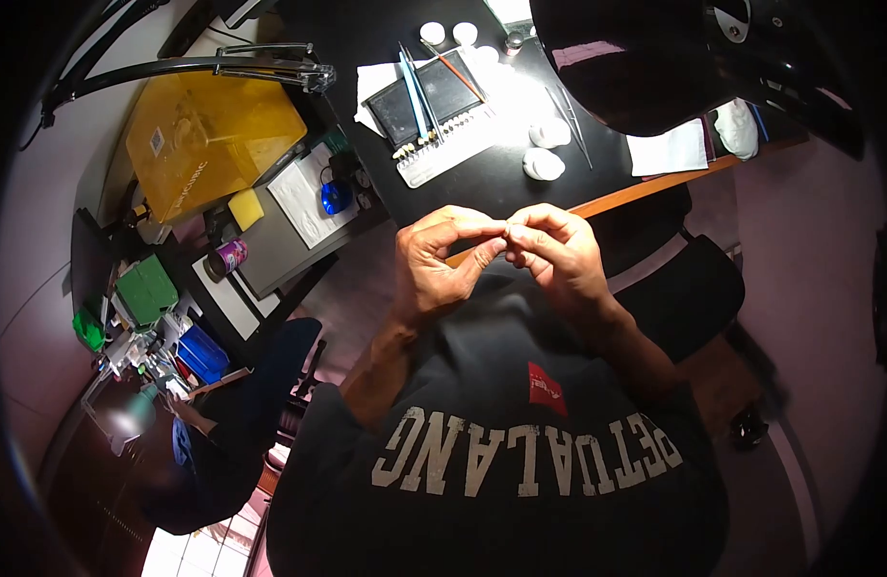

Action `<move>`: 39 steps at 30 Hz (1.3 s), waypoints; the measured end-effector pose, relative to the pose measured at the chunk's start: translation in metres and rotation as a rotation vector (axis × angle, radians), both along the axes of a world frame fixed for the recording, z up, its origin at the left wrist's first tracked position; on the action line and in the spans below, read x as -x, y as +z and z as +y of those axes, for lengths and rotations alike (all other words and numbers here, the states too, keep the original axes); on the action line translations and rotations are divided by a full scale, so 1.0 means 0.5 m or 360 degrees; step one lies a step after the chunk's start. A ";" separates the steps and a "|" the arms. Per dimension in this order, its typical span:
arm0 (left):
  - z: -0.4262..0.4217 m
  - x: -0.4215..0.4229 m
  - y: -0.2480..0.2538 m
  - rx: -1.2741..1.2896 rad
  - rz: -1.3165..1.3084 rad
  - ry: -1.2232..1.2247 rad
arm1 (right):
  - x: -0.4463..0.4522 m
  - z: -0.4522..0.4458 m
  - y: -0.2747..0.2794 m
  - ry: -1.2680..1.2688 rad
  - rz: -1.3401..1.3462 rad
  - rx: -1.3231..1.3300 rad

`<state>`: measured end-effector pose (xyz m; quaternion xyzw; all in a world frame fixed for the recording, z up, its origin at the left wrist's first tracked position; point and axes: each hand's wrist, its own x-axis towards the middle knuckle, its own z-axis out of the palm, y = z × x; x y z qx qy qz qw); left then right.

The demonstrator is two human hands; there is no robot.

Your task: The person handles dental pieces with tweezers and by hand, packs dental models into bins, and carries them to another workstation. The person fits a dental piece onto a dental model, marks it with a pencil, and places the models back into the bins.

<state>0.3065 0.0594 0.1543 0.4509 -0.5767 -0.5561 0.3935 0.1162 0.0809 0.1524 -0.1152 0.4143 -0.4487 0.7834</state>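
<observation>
My left hand (pixel 442 258) and my right hand (pixel 559 252) meet in front of my chest, near the table's wooden edge. Fingertips of both hands are pinched together around something too small to make out. Beyond them on the black table lies a white strip holder (pixel 443 159) with several small pieces along its edge. A black slab (pixel 400 111) lies behind it, with blue-handled tools (pixel 412 91) and a red-brown brush (pixel 453 69) across it. To the right stand white jars (pixel 543 164) and a pair of tweezers (pixel 575 125).
A large black lamp head (pixel 617 58) overhangs the table at the right. White paper (pixel 668 150) lies below it. At left are a yellow translucent box (pixel 213 139), a blue round object (pixel 336 197) and a green container (pixel 147 290). A black chair (pixel 698 298) stands at right.
</observation>
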 end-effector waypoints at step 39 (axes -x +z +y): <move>0.162 0.081 0.030 -0.0021 -0.0031 0.0366 | 0.110 0.065 -0.010 0.0703 -0.0565 -0.0322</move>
